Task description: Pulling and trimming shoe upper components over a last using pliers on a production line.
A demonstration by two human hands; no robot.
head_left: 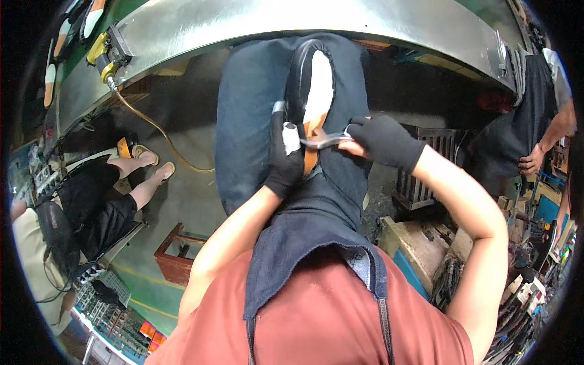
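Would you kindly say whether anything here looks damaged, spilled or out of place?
Nothing looks spilled or clearly damaged. Mildly odd: the brown hose of the yellow-and-black handheld tool on the silver metal bench hangs over the edge, so it might snag. The black shoe beside the black-gloved left hand shows no obvious fault.

The right hand (384, 141) curls, elbow bent; the left hand (285, 153) extends forward.
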